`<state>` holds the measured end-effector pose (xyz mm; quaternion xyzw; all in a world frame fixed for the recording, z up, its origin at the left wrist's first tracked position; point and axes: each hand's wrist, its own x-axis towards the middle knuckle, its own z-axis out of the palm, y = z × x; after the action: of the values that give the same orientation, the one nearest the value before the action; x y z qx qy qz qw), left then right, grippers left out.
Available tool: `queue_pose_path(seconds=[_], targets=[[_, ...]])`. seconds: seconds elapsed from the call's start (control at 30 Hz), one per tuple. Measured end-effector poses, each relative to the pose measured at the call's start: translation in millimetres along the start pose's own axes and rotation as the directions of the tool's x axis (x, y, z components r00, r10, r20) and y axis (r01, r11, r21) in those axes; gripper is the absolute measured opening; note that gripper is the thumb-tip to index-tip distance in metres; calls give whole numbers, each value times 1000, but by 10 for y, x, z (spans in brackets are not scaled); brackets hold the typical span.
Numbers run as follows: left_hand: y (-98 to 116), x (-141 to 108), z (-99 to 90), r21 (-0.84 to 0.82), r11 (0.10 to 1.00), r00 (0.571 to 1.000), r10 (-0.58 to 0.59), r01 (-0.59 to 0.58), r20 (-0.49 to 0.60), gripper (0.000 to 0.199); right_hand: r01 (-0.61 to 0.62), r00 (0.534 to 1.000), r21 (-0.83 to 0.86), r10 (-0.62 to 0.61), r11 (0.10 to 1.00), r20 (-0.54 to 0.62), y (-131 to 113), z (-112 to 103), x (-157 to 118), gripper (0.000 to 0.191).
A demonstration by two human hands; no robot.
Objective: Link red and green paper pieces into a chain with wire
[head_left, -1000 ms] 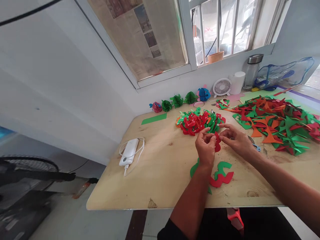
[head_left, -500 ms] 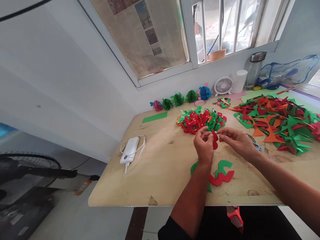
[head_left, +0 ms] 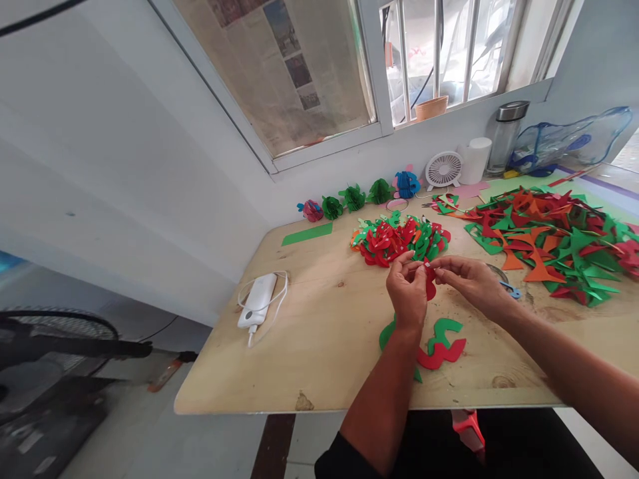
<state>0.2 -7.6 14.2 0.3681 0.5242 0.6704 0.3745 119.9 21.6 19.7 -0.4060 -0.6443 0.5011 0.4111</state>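
My left hand (head_left: 408, 289) pinches a small red paper cutout (head_left: 430, 286) between thumb and fingers. A tiny white patch shows on the cutout's upper part. My right hand (head_left: 464, 276) is closed in a pinch at the cutout's upper right edge; what lies between its fingertips is too small to tell. Just beyond both hands is a heap of red and green cutouts (head_left: 387, 241), many with small white patches. Nearer me, partly behind my left forearm, lie loose wavy pieces, a green one (head_left: 446, 327) and a red one (head_left: 442, 356).
Red, green and orange paper scraps (head_left: 554, 239) pile up at the right, with blue-handled scissors (head_left: 510, 289) beside my right wrist. A white power bank (head_left: 259, 301) with a cable lies left. Paper ornaments (head_left: 353, 197), a small fan (head_left: 443, 170) and a glass bottle (head_left: 506, 140) line the wall.
The whole view has shifted slightly. My right fingertips are a little closer to the red cutout, and the white patch on it now shows more clearly.
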Motion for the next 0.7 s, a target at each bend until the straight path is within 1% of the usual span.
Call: queue_pose_path(seconds=[0.2, 0.5, 0.7], targets=[[-8, -6, -6, 28, 999, 1000, 21, -21, 0, 31, -5, 1000, 28, 5, 1000, 10, -26, 4, -1, 39], [-19, -17, -4, 54, 998, 999, 34, -34, 5, 32, -85, 996, 107, 85, 991, 7, -117, -3, -12, 39], [-13, -23, -8, 70, 996, 998, 57, -57, 0, 32, -143, 990, 179, 143, 973, 10, -98, 0, -18, 37]])
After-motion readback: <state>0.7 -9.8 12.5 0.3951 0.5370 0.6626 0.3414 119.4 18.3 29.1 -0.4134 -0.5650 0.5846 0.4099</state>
